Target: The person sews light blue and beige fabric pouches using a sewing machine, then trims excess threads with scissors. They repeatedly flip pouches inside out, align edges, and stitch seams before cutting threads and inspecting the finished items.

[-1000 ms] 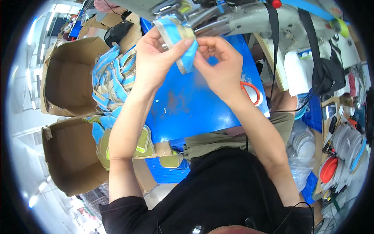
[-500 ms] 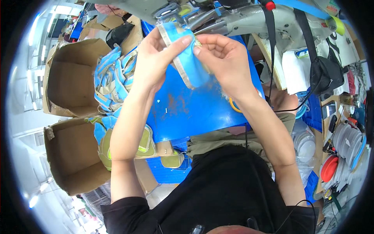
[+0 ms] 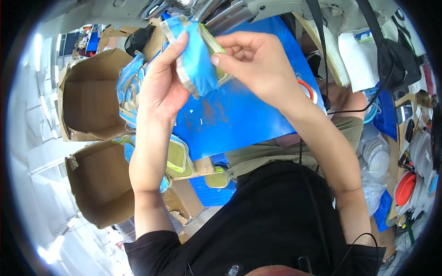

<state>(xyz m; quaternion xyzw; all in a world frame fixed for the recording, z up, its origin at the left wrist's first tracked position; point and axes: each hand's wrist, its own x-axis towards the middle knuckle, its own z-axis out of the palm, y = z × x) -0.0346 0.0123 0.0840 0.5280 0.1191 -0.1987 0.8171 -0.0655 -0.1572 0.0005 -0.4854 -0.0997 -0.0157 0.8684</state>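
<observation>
A blue fabric piece [image 3: 197,57] with beige edging and a yellow-green mesh side is up in front of the sewing machine, above a blue work surface [image 3: 230,124]. My left hand [image 3: 163,85] holds its left edge, the thumb lying over the front and the other fingers behind. On the opposite side, my right hand [image 3: 258,64] pinches the yellow-green edge between thumb and fingers. Part of the piece's back is hidden by my hands. The metal arm of a sewing machine [image 3: 228,16] is just beyond it.
Two open cardboard boxes [image 3: 69,106] stand at the left. Blue and beige straps and pieces [image 3: 129,92] are heaped beside them. Green-and-blue pieces [image 3: 179,156] lie below the work surface. Orange-handled scissors [image 3: 307,87] rest at its right. Black straps [image 3: 320,41] hang down at the right.
Both hands have moved left with the fabric piece, and it has turned so that its yellow-green mesh side shows more. The whole view has shifted a little.
</observation>
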